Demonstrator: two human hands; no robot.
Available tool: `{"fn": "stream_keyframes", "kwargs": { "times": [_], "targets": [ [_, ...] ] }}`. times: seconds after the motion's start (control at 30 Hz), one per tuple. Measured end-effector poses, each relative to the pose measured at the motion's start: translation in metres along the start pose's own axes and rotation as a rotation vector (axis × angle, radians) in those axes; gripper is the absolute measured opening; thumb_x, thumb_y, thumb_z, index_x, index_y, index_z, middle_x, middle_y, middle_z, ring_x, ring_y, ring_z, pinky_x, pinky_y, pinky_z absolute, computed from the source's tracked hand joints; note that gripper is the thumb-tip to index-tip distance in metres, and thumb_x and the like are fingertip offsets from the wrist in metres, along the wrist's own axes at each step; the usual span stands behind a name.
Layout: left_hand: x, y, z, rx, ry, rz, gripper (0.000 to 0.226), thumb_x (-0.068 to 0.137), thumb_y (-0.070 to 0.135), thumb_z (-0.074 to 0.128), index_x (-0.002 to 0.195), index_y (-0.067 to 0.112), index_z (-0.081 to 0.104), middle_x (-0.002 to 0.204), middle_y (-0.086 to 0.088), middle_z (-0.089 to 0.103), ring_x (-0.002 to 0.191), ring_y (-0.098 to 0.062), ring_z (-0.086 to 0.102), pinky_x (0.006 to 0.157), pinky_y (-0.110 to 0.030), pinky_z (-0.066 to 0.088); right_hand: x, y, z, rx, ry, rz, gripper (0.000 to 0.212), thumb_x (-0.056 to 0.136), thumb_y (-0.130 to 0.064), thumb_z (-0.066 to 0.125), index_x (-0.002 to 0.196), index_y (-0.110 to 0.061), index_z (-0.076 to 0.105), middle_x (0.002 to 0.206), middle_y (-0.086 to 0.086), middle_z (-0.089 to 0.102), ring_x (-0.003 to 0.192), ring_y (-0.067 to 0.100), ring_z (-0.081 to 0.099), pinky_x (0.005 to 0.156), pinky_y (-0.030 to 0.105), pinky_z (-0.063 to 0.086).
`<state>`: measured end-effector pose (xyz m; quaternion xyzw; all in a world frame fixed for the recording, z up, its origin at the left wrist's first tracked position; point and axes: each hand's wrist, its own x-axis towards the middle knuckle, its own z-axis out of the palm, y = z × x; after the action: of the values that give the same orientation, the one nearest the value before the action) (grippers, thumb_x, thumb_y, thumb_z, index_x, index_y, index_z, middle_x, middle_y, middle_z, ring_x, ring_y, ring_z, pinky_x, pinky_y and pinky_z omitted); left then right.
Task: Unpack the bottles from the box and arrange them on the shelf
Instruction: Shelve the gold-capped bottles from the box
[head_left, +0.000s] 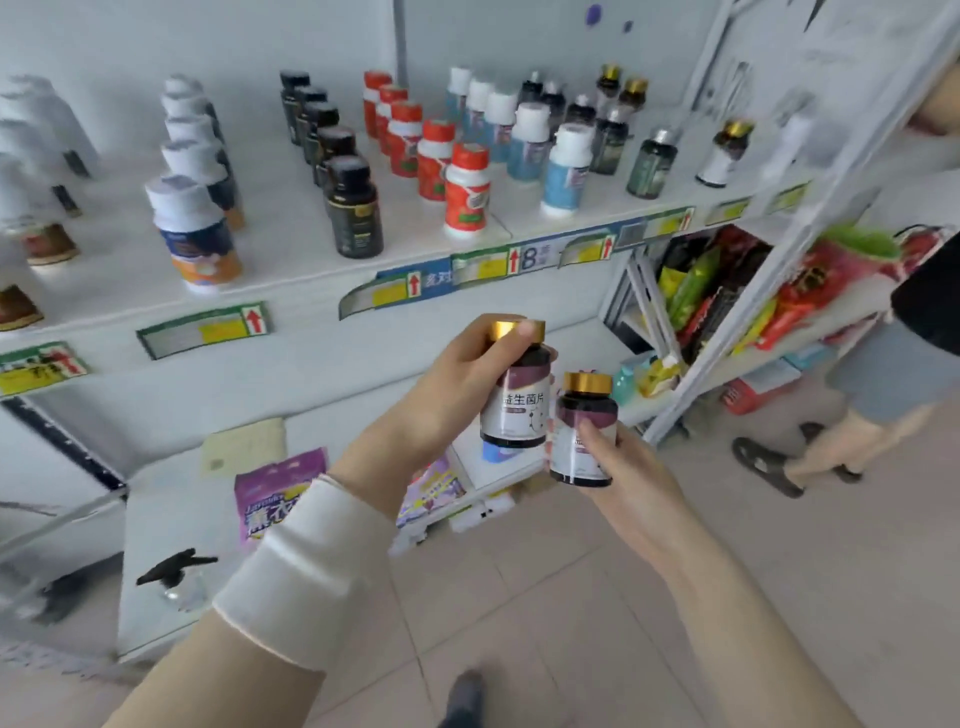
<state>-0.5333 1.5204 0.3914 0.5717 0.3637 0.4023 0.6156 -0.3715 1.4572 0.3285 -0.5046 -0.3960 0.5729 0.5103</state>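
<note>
My left hand (462, 384) grips a dark bottle (517, 400) with a gold cap and a purple-and-white label, holding it near the cap. Just right of it my right hand (618, 473) holds a second, matching gold-capped bottle (584, 434) from below and behind. Both bottles are upright, in front of and below the white shelf (291, 291). That shelf carries rows of bottles: white-capped ones (195, 228), black ones (353, 208), red-and-white ones (466, 189), blue ones (566, 169) and dark gold-capped ones (727, 153). No box is in view.
A lower shelf (171, 519) holds a purple bag (270, 504) and a spray bottle (179, 577). To the right stands a white rack (727, 322) with coloured snack packs. Another person (883, 374) in sandals stands at the far right on the tiled floor.
</note>
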Motion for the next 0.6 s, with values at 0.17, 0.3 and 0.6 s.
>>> {"fn": "stream_keyframes", "kwargs": {
  "times": [0.17, 0.3, 0.6],
  "targets": [
    [0.092, 0.031, 0.030, 0.001, -0.057, 0.091, 0.040, 0.068, 0.049, 0.054, 0.100, 0.024, 0.058, 0.090, 0.008, 0.073, 0.091, -0.013, 0.070, 0.088, -0.033, 0.053, 0.061, -0.064, -0.056, -0.064, 0.061, -0.095, 0.076, 0.051, -0.067, 0.076, 0.112, -0.024, 0.065, 0.114, 0.007, 0.069, 0.113, 0.026, 0.062, 0.104, 0.053, 0.040],
    [0.159, 0.058, 0.050, 0.022, -0.082, 0.120, 0.026, 0.081, 0.041, 0.054, 0.103, 0.028, 0.057, 0.103, 0.003, 0.071, 0.103, -0.015, 0.066, 0.092, -0.033, 0.050, 0.111, -0.118, -0.093, -0.064, 0.100, -0.160, 0.076, 0.049, -0.065, 0.078, 0.113, -0.026, 0.065, 0.117, 0.005, 0.068, 0.116, 0.023, 0.060, 0.109, 0.051, 0.035],
    [0.311, 0.104, 0.102, 0.132, -0.018, 0.202, 0.023, 0.091, 0.036, 0.051, 0.110, 0.023, 0.055, 0.100, 0.008, 0.070, 0.088, -0.001, 0.066, 0.075, -0.018, 0.053, 0.222, -0.220, -0.184, 0.006, 0.145, -0.293, 0.058, 0.070, -0.035, 0.063, 0.125, -0.016, 0.055, 0.120, 0.002, 0.067, 0.116, 0.017, 0.060, 0.105, 0.039, 0.041]
  ]
}}
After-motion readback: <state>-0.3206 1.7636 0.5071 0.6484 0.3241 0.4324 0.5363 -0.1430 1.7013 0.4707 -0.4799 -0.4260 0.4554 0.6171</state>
